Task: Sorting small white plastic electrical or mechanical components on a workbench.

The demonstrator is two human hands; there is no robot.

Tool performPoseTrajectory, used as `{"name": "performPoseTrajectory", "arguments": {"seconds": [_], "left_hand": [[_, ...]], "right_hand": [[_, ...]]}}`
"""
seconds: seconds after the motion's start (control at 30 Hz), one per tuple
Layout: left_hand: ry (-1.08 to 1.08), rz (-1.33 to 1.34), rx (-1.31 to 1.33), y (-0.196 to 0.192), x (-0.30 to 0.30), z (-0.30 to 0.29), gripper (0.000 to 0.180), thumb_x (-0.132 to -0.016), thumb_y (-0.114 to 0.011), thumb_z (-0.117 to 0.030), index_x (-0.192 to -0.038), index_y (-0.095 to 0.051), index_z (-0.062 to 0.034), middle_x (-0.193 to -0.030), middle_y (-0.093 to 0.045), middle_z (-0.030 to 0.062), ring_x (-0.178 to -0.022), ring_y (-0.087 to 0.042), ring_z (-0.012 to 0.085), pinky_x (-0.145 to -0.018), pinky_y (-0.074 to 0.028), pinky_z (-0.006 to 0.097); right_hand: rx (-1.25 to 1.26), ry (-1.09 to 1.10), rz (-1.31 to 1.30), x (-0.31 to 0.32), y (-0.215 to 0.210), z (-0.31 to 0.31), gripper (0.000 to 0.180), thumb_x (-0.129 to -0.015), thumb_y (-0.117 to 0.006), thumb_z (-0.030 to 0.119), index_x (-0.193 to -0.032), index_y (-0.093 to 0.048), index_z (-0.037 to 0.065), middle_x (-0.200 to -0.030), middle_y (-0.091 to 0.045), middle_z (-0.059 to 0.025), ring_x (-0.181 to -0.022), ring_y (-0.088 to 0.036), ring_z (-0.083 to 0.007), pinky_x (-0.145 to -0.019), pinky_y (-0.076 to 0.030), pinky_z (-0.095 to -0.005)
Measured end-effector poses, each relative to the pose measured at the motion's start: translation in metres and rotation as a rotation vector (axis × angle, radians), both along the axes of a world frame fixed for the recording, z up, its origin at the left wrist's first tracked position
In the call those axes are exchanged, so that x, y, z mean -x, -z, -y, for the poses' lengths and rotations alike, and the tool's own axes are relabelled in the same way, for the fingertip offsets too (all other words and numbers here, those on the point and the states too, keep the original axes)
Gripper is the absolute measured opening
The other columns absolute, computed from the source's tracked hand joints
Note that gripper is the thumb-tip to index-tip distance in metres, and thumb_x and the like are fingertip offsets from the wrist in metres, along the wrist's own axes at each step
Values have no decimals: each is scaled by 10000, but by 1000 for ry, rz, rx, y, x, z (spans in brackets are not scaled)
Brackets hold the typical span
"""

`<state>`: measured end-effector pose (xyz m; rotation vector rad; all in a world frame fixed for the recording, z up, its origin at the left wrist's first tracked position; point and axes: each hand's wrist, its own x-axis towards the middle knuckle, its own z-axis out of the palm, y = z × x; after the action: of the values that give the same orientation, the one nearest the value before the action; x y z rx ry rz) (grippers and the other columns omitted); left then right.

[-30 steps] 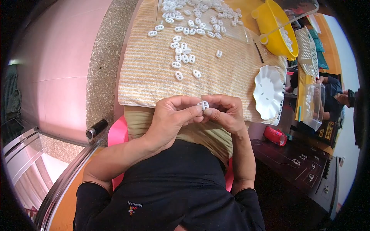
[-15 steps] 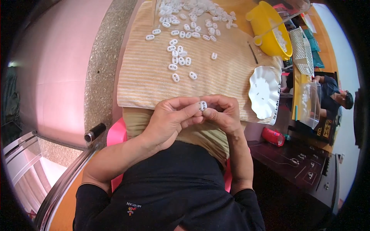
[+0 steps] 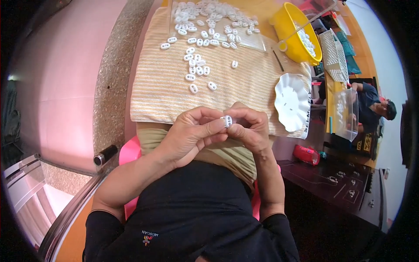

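1. Basically, little is changing: over the last second you are keeping the white two-hole piece [image 3: 228, 121] between your fingertips, near the centre of the frame.
2. Everything on the striped towel [image 3: 244, 91] is sliding a bit left in the frame. The loose white pieces [image 3: 199, 70] and the wavy white plate [image 3: 295, 121] are shifting together, so probably your view is turning rather than the parts moving.
3. Reading from that, you are still handling this one piece; nothing is being set down or picked up.
4. Left hand [image 3: 185, 137]: you are pinching the piece from its left side, thumb and index finger nearly closed, other fingers curling underneath.
5. Right hand [image 3: 251, 129]: you are gripping the right side between thumb and index finger, opened only as far as the piece needs.
6. Both sets of fingertips are almost meeting. Can't tell whether a smaller part is hiding between them.
7. The piece is showing just below the towel's front edge. Two loose pieces are lying closest, above the left hand; the rest are spreading toward upper centre.
8. The plate is sitting right of centre, holding small dark bits. The yellow basin [image 3: 283, 27] is standing upper right, holding more white pieces.
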<state>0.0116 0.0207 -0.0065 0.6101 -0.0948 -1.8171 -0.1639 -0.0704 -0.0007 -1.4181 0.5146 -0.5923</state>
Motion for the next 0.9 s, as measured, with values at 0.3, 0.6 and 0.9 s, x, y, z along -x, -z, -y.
{"name": "performPoseTrajectory", "arguments": {"seconds": [0.3,0.6,0.9], "left_hand": [[34,-10,48,-2,0,-2,97,-884,-672,-82,-968,-631,-56,-904,-673,54,-803,-657,133,-730,-564,245],[21,51,101,0,2,-6,83,-878,-683,-91,-889,-607,-60,-874,-666,45,-764,-651,127,-715,-565,246],[104,94,77,4,11,-5,84,-886,-667,-85,-921,-608,-36,-932,-664,72,-784,-649,128,-729,-569,256]], "right_hand": [[81,21,-5,-2,-9,-8,241,-842,-693,42,-1075,-671,-16,-869,-596,-34,-795,-548,-88,-679,-417,-214],[180,38,-50,-7,-19,-14,249,-809,-728,50,-1042,-679,-24,-859,-636,-69,-783,-579,-125,-687,-436,-242],[49,69,-156,17,-27,-11,121,-831,-701,27,-934,-665,-24,-872,-608,-53,-812,-587,-116,-718,-453,-242]]}}
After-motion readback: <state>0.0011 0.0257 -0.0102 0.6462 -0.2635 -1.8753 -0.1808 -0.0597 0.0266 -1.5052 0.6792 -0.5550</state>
